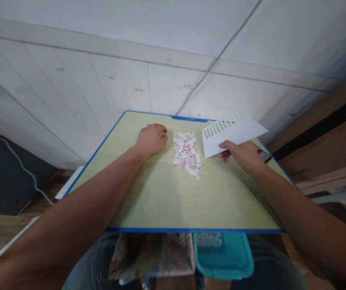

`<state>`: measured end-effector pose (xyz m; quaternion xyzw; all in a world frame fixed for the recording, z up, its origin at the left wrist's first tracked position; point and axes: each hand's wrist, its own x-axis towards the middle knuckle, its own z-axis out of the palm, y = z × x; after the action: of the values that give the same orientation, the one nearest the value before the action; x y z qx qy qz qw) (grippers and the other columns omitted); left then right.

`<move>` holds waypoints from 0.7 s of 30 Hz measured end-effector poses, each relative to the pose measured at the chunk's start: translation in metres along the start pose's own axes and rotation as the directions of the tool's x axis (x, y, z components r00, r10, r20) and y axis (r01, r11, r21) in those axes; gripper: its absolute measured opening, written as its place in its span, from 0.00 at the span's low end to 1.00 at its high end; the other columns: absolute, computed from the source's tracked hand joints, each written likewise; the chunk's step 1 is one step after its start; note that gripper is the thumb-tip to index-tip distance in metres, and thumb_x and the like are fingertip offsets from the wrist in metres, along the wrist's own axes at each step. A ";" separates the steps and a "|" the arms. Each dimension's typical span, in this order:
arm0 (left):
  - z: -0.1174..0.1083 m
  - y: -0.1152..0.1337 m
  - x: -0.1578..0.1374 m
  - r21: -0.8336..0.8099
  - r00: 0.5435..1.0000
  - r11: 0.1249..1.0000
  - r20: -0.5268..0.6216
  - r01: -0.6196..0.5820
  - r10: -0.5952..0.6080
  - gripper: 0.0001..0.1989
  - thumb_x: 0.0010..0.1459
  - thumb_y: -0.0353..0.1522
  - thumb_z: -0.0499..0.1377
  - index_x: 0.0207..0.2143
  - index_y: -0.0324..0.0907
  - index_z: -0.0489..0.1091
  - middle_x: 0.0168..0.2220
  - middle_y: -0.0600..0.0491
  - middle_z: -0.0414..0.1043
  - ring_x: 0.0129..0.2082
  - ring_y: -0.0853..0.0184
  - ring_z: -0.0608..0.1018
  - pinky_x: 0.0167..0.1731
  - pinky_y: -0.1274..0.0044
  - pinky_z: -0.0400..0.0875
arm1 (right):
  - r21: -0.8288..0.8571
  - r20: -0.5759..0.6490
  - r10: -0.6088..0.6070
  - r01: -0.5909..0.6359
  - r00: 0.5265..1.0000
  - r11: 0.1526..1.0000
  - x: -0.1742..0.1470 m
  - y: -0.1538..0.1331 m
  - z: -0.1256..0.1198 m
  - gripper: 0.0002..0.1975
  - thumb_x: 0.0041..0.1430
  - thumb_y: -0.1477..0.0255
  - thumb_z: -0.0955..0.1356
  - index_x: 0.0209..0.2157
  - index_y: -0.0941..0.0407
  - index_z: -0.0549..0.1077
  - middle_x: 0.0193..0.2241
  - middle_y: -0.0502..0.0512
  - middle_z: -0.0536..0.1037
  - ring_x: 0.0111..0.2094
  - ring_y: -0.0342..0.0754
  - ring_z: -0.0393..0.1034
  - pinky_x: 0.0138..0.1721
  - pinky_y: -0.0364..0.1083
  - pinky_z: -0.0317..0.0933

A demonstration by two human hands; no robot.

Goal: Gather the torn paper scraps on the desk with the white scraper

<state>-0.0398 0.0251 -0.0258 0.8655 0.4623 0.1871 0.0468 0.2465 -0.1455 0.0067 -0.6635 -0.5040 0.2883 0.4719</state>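
Note:
My right hand [239, 155] grips a white sheet [236, 133], thumb on top, by its near edge. The sheet is tilted above the table and has a row of narrow slots cut along its far left side. Left of it, a heap of small torn paper scraps [186, 153], white and pinkish, lies on the table. My left hand [151, 140] rests on the table just left of the heap, not touching it. Its fingers are loosely bent with a small gap to the thumb, and nothing shows in them.
The pale yellow-green table [161, 201] has a blue edge and stands against a white panelled wall [161, 84]. A dark flat object [264, 155] lies partly hidden beyond my right wrist. Below the front edge are a turquoise bin [227, 262] and a patterned bag [161, 257].

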 end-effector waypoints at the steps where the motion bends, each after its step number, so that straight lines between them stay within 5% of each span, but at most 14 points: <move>1: 0.000 0.000 0.000 0.004 1.000 1.000 0.003 0.000 0.000 0.21 0.72 0.34 0.57 0.60 0.42 0.83 0.65 0.42 0.82 0.67 0.50 0.80 0.71 0.58 0.72 | 0.021 -0.011 0.033 -0.033 0.999 0.999 0.003 0.002 0.001 0.07 0.48 0.66 0.72 0.21 0.52 0.73 0.17 0.55 0.77 0.17 0.47 0.67 0.20 0.47 0.66; 8: -0.006 0.002 0.001 0.051 0.999 0.997 0.013 0.052 -0.053 0.21 0.72 0.33 0.57 0.61 0.42 0.83 0.66 0.42 0.82 0.68 0.49 0.80 0.70 0.59 0.72 | 0.141 -0.041 0.199 -0.192 0.979 0.971 0.013 0.004 0.011 0.05 0.44 0.70 0.71 0.26 0.55 0.75 0.16 0.55 0.77 0.14 0.47 0.67 0.17 0.44 0.62; 14: -0.015 -0.004 -0.002 0.105 0.994 0.988 0.010 0.111 -0.113 0.23 0.73 0.34 0.55 0.62 0.42 0.83 0.65 0.42 0.83 0.66 0.49 0.81 0.69 0.59 0.73 | 0.233 -0.101 0.154 -0.127 0.983 0.964 -0.005 -0.015 0.021 0.04 0.47 0.71 0.70 0.28 0.55 0.75 0.17 0.53 0.78 0.15 0.46 0.69 0.19 0.43 0.61; 21: -0.017 0.005 -0.012 0.194 0.995 0.976 -0.011 0.101 -0.101 0.23 0.74 0.32 0.52 0.60 0.39 0.83 0.65 0.38 0.82 0.65 0.47 0.81 0.65 0.58 0.72 | 0.274 -0.081 0.035 -0.012 0.996 0.962 -0.039 -0.025 0.073 0.03 0.50 0.71 0.69 0.29 0.54 0.75 0.20 0.52 0.79 0.16 0.45 0.68 0.19 0.42 0.61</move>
<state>-0.0478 0.0111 -0.0125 0.8412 0.5218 0.1388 -0.0286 0.1614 -0.1567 -0.0018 -0.6096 -0.4312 0.3321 0.5764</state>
